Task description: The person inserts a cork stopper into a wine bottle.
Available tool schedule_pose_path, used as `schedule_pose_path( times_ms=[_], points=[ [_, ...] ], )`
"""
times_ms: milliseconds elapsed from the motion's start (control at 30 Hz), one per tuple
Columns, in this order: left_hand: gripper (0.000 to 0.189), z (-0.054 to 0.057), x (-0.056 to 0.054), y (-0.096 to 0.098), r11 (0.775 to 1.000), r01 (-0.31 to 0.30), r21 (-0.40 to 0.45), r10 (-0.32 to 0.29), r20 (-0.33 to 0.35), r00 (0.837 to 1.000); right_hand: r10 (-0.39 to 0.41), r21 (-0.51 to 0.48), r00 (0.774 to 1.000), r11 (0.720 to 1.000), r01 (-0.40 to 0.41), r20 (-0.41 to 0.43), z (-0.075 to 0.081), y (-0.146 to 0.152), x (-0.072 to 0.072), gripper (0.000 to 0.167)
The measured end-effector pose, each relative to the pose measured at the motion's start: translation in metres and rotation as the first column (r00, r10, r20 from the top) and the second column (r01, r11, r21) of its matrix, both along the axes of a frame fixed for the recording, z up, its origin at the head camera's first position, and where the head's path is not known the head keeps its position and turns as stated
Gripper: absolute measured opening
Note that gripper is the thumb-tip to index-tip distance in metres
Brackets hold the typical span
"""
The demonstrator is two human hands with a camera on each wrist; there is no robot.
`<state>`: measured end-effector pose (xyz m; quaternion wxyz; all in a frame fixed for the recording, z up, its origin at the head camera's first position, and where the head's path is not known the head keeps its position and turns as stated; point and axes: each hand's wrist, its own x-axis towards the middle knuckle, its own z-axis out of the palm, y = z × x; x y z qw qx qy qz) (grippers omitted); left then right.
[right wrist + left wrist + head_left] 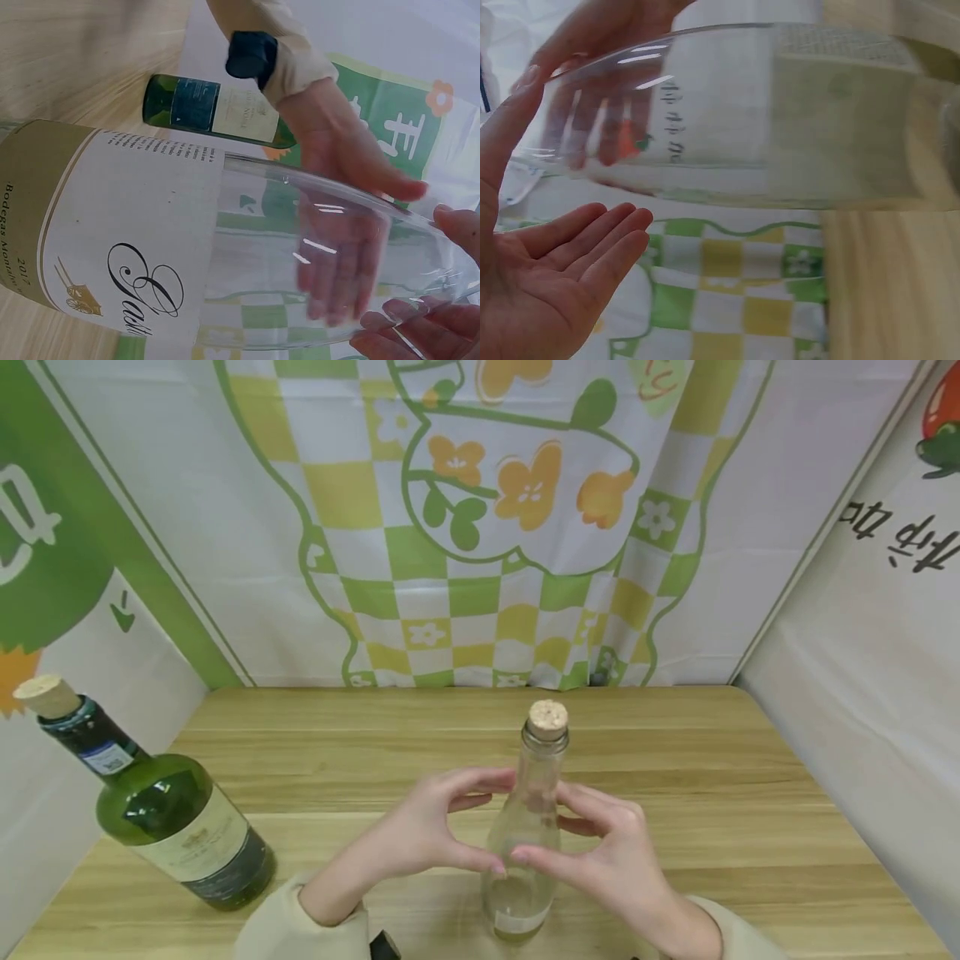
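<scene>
A clear glass wine bottle point(522, 893) stands upright on the table, a cork point(548, 717) in its mouth. My left hand point(427, 827) is beside its left flank, with thumb at the front and fingers toward the back. From the other side my right hand point(615, 843) mirrors it, thumb tip in front of the glass. In the left wrist view, the left fingers point(592, 255) are extended, apart from the bottle. The right wrist view shows the right fingertips point(375, 341) right at the glass, loosely bent. A white and gold label point(142, 232) wraps the lower body.
A green wine bottle point(161, 802) with a cork and a pale label stands at the left of the wooden table point(712, 810). Behind the table hangs a checkered, flowered cloth point(420, 568). Printed white cloth point(870, 635) borders the right side.
</scene>
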<state>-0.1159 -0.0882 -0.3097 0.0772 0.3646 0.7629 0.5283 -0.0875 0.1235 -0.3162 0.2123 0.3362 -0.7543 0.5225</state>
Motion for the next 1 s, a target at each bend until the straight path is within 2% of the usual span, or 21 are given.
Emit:
schedule_pose_path(
  times_ms=[167, 333, 500, 667, 800, 1000],
  points=[
    [0.081, -0.025, 0.003, 0.001, 0.996, 0.01, -0.093, -0.008, 0.021, 1.0, -0.007, -0.003, 1.0, 1.0, 0.007, -0.004, -0.001, -0.001, 0.0, 0.053],
    [0.075, -0.037, 0.009, 0.002, 0.993, 0.005, -0.118, 0.001, 0.052, 0.999, 0.003, -0.011, 1.0, 1.0, -0.003, 0.018, 0.0, -0.002, 0.0, 0.051],
    [0.068, -0.04, 0.013, 0.002, 0.996, -0.021, -0.091, 0.025, 0.037, 0.999, 0.007, -0.015, 0.999, 1.0, -0.006, 0.054, 0.003, -0.003, 0.001, 0.049],
    [0.067, -0.04, 0.02, -0.008, 0.992, -0.086, -0.089, 0.09, 0.048, 0.995, 0.038, -0.002, 0.993, 0.999, -0.038, 0.113, 0.005, -0.013, -0.001, 0.047],
    [0.066, -0.039, 0.025, -0.021, 0.985, -0.145, -0.097, 0.152, 0.072, 0.986, 0.075, -0.011, 0.979, 0.997, -0.074, 0.189, 0.009, -0.025, -0.005, 0.046],
    [0.068, -0.031, 0.029, -0.042, 0.965, -0.246, -0.091, 0.253, 0.081, 0.964, 0.155, -0.052, 0.959, 0.988, -0.147, 0.237, 0.016, -0.049, -0.018, 0.044]
  ],
)
